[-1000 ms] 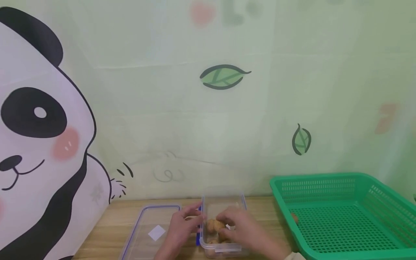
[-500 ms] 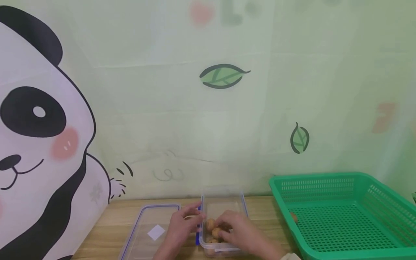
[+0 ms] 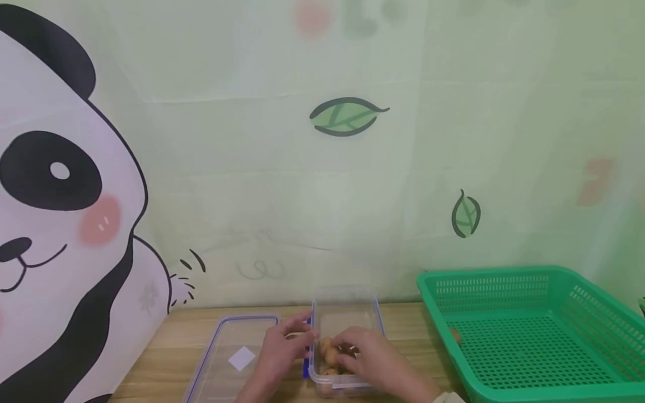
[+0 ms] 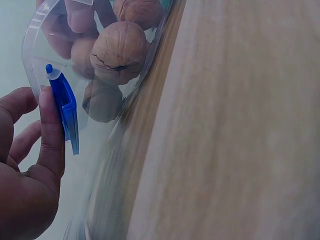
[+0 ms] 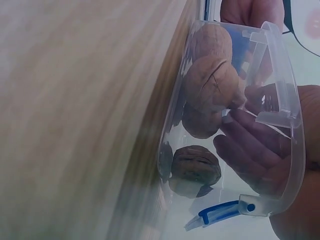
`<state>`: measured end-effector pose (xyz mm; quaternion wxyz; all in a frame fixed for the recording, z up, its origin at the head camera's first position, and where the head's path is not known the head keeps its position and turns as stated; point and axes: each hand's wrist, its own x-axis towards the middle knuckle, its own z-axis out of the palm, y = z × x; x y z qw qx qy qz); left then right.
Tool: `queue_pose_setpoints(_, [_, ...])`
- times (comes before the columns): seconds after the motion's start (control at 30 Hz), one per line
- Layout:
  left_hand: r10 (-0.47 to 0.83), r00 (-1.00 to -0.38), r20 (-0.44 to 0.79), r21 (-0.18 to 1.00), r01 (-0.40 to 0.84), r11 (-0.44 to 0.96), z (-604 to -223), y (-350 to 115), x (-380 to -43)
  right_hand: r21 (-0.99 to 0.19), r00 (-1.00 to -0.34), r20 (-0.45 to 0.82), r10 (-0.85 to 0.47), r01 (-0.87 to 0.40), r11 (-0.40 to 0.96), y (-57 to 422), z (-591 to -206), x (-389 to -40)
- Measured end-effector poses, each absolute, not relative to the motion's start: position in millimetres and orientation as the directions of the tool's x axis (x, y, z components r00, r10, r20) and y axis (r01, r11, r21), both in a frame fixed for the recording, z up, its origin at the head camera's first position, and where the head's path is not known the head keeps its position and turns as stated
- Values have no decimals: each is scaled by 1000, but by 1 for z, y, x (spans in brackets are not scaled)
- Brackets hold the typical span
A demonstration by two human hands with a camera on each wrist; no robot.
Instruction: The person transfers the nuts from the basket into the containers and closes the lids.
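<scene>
A clear plastic food container (image 3: 340, 384) with blue clips holds several walnuts gathered toward its near end. My right hand (image 3: 375, 355) reaches inside over the rim, its thumb and fingers around a walnut (image 3: 331, 356). Through the clear wall in the right wrist view, the fingertips meet the walnuts, and another walnut (image 5: 196, 165) lies apart by the clip. At the container's left side is my left hand (image 3: 282, 347), its fingers extended against the outer wall and rim. One fingertip touches beside a blue clip (image 4: 64, 102) in the left wrist view.
A clear lid with a blue seal (image 3: 216, 341) and a white label lies on the wooden table (image 3: 156, 358), left of the container. To the right stands a green plastic basket (image 3: 529, 271) with a small brown round thing (image 3: 456, 336) at its left wall. A printed curtain (image 3: 252, 168) hangs behind.
My right hand has shifted slightly inside the container, and the walnuts at its fingertips have moved a little toward the left wall. The left hand has stayed in place.
</scene>
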<state>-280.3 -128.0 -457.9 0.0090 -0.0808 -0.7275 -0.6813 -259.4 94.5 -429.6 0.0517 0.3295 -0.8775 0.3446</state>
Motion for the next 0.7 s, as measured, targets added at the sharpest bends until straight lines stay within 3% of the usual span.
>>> queue_pose_setpoints(0.43, [103, -989, 107, 991, 114, 66, -457, -128, -281, -575, -825, 264, -501, -551, 605, 95, -426, -258])
queue_pose_setpoints(0.7, [106, -987, 119, 991, 125, 55, -456, -129, -279, -558, -802, 352, -483, -594, 579, 102, -412, -252])
